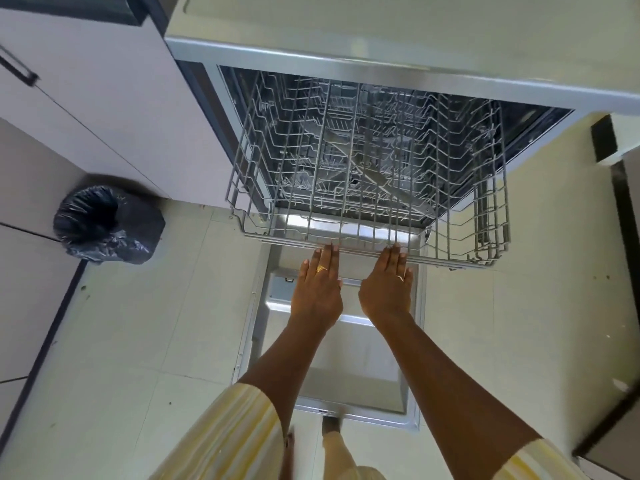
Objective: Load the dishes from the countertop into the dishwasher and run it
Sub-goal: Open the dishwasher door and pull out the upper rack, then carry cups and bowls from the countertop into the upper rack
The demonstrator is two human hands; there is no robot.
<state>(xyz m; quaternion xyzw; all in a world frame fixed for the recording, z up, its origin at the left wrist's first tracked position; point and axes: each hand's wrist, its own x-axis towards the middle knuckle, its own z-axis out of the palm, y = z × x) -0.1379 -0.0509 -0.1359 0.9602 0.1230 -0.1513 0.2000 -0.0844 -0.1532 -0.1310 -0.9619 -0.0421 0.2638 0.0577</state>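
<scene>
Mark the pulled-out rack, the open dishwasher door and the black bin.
rack (491, 220): head view, wires of its right side wall.
dishwasher door (356, 358): head view, bare inner panel.
black bin (107, 225): head view, its bag lining.

One wide-angle view only, worn on the person's head; it faces forward and steeply down, so the floor (138, 341) lies almost straight below; the lens stands over the open door (329, 358), at arm's reach; the drawn-out rack (367, 188) fills the upper middle, seen from above and in front; both forearms enter from the bottom edge, with the left hand (317, 289) and right hand (388, 289) near the centre; the worktop (381, 22) crosses the top edge; a bin (104, 223) sits at the left margin; straight edges bow toward the frame's sides.
</scene>
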